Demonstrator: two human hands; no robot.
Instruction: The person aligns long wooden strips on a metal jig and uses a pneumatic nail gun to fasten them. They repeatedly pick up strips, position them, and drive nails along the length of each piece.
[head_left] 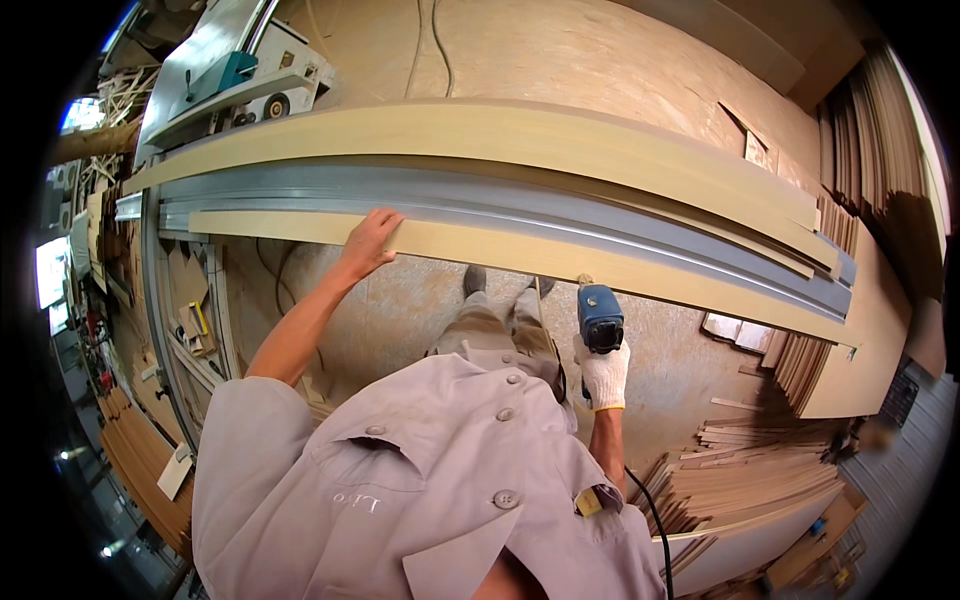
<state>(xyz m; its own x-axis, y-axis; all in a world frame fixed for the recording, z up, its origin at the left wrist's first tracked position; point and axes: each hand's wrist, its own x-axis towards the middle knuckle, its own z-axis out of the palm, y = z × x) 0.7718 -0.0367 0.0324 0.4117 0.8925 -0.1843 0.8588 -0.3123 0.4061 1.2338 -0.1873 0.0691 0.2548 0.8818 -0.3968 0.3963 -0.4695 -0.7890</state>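
Observation:
My bare left hand [372,240] grips a long, narrow pale wooden board [500,246], its fingers bent over the upper face. This board lies along the near side of a grey metal rail [400,190]. My right hand [604,376], in a white knit glove, is closed round the handle of a blue corded power drill [600,312]. The drill's front end points away from me and meets or nearly meets the board's near edge; its tip is too small to make out. Across the rail's far side runs another long pale board [480,128].
A machine with a teal part [238,68] stands at the far left. Stacked wooden strips [750,490] lie low on the right, near the drill's black cord [655,520]. More panels [870,150] lean at the far right. A metal frame [152,270] supports the rail's left end.

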